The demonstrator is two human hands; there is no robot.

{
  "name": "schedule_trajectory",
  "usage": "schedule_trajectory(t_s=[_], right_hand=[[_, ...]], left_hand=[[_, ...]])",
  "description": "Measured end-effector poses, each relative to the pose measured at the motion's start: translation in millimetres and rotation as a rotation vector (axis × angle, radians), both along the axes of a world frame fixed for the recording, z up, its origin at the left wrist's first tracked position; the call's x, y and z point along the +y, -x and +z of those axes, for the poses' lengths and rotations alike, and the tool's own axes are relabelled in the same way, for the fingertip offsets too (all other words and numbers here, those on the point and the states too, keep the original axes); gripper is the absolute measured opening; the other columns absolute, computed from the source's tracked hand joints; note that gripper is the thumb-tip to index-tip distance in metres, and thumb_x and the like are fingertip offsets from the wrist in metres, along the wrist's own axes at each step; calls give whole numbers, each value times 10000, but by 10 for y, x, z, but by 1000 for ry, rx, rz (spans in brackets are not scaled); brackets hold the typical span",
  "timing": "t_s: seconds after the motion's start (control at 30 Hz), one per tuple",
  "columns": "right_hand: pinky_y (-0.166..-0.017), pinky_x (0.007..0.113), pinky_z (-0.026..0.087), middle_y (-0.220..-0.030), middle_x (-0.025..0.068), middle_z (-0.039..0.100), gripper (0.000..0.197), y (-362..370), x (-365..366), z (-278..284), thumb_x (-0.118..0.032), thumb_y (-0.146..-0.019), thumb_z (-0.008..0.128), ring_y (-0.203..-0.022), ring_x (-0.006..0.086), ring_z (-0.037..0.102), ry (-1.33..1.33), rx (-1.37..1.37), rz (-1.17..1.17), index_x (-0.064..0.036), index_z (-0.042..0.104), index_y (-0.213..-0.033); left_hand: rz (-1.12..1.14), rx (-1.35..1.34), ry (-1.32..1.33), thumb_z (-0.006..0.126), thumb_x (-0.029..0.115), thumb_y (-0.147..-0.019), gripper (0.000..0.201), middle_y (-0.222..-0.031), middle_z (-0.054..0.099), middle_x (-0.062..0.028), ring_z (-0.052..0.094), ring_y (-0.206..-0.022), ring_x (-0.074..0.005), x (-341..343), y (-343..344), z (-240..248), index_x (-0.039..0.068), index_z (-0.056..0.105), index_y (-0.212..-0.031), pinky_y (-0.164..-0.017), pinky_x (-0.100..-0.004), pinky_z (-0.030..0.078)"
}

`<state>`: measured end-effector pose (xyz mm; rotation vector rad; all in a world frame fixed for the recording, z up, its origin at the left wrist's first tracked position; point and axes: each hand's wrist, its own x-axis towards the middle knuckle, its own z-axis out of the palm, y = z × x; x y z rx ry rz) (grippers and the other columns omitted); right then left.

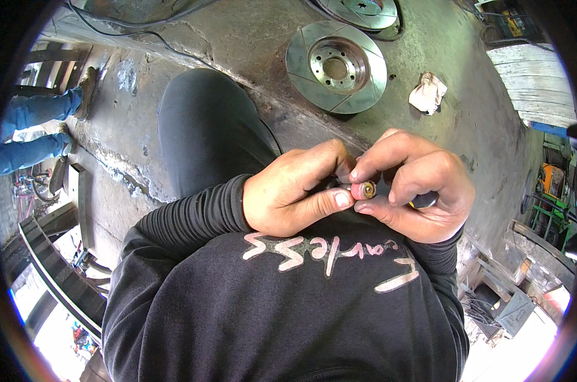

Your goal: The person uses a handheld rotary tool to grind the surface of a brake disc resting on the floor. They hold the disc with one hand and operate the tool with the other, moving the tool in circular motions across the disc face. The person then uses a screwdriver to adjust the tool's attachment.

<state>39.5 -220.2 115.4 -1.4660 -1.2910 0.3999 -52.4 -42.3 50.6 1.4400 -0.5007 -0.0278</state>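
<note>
In front of my chest, my left hand (298,190) pinches a small red cylindrical piece (365,190) between thumb and forefinger. A brass-coloured ring shows at the end of it. Close against it is my right hand (425,184), its fingers curled and its thumb and fingertips around the piece's right side. A dark object with a bit of yellow (424,200) shows partly inside the curled right hand. Most of it is hidden, so its kind cannot be made out. Both hands are above my black sweatshirt.
A slotted brake disc (298,60) lies on the concrete floor ahead, with a second disc (379,18) beyond it. Right of them lies a crumpled pale cloth (427,93). A black cable (155,35) crosses the floor. A person in jeans (37,114) stands at left.
</note>
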Motion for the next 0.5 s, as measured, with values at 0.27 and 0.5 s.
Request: schedule_trajectory(t_s=[0.27,0.5], right_hand=[[-568,304,485,-819,108,639,297,78,49,-36,39,-638,761,-662,235,620,-117,-4,-122,-74,559,-823],[-559,275,466,-862,107,614,313,-10,21,-27,20,-673,760,-671,216,592,-131,12,-40,-84,543,-873]], left_hand=[[-28,6,3,566,212,-927,240,-871,592,-146,622,-805,-294,6,-5,2,-4,483,-990,-698,-343,478],[-15,14,-9,568,206,-926,226,-869,588,-148,619,-815,-307,12,12,3,4,474,-965,-721,-354,481]])
